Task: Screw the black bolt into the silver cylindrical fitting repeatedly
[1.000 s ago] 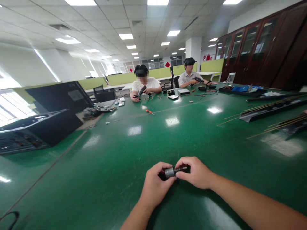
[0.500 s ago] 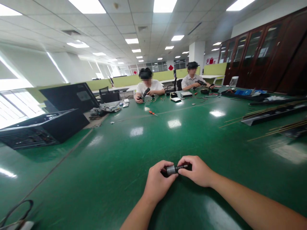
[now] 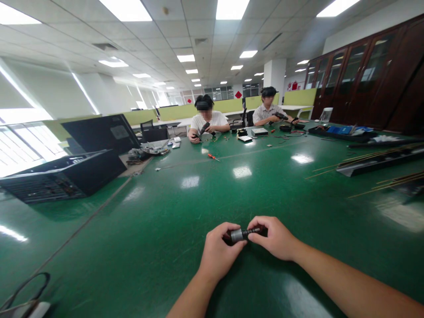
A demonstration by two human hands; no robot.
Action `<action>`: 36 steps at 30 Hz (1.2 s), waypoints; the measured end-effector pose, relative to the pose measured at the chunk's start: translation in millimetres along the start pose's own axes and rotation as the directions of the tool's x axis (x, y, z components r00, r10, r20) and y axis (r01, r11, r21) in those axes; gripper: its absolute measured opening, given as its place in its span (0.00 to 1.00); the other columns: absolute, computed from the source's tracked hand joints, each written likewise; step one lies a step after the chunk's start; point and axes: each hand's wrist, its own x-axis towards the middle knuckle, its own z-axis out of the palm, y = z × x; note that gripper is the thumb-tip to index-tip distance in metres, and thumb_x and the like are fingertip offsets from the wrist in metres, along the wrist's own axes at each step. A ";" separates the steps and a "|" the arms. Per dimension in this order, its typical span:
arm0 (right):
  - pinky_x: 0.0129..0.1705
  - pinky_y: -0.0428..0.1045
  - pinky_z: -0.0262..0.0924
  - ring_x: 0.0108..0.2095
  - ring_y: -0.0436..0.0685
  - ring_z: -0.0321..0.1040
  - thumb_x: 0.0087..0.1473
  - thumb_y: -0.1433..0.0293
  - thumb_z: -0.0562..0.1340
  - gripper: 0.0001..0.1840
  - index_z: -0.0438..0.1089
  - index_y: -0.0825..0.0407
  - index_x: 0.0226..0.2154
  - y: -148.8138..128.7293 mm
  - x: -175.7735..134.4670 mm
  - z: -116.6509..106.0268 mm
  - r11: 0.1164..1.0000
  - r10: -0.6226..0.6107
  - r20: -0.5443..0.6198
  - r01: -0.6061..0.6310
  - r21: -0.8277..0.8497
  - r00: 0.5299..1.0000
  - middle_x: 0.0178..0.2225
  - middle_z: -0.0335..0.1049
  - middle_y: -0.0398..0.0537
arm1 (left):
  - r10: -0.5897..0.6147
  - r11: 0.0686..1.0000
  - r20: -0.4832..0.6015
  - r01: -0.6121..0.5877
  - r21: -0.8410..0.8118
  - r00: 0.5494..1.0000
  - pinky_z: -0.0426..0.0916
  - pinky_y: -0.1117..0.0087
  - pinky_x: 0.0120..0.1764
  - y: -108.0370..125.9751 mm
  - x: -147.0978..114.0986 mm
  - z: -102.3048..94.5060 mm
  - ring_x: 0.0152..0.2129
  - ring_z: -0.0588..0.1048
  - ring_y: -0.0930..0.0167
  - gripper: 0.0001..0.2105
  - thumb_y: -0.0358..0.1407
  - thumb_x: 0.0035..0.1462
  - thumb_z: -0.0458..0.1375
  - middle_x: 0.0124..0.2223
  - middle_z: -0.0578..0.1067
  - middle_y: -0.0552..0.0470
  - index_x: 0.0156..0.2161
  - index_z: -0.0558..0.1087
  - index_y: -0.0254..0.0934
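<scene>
Low over the green table point(image 3: 149, 247), my two hands meet around a small motor-like part. It has a silver-grey metal cylinder point(image 3: 236, 235) and a dark, stepped shaft point(image 3: 249, 231) pointing right. My left hand point(image 3: 220, 249) grips the cylinder between thumb and fingers, which hide its left end. On the right, my right hand point(image 3: 273, 236) pinches the shaft with thumb and index finger. The shaft's far tip lies partly in the shadow of that hand. The part's exact kind is hard to tell.
An orange screwdriver point(image 3: 213, 157) lies farther up the table. An opened black computer case point(image 3: 66, 174) stands left, thin brass-coloured rods point(image 3: 384, 189) lie right, and a cable loop point(image 3: 43, 282) is near left. Two people point(image 3: 210, 119) sit opposite, holding dark power tools.
The camera view has shifted slightly, so the room appears moved a little right. Both hands keep nearly the same grip on the part.
</scene>
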 end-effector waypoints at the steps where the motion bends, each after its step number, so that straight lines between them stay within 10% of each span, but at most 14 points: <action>1: 0.37 0.47 0.60 0.33 0.55 0.70 0.51 0.70 0.65 0.04 0.74 0.51 0.32 0.0 0.1 0.0 1.000 0.001 -0.002 -0.001 0.001 1.000 0.30 0.74 0.43 | -0.003 1.000 -0.001 0.003 0.002 1.000 0.67 0.69 0.34 0.0 0.0 0.1 0.28 0.75 0.69 0.11 0.31 0.45 0.67 0.33 0.79 0.55 0.37 0.77 0.40; 36: 0.37 0.48 0.62 0.32 0.54 0.69 0.52 0.69 0.63 0.06 0.74 0.52 0.34 0.6 1.9 -4.1 1.000 0.026 -0.060 -0.025 0.012 0.998 0.30 0.74 0.45 | -0.053 0.999 -0.062 0.053 0.006 0.997 0.67 0.68 0.33 -1.6 -0.5 -1.7 0.26 0.73 0.68 0.12 0.32 0.45 0.66 0.32 0.79 0.54 0.38 0.78 0.40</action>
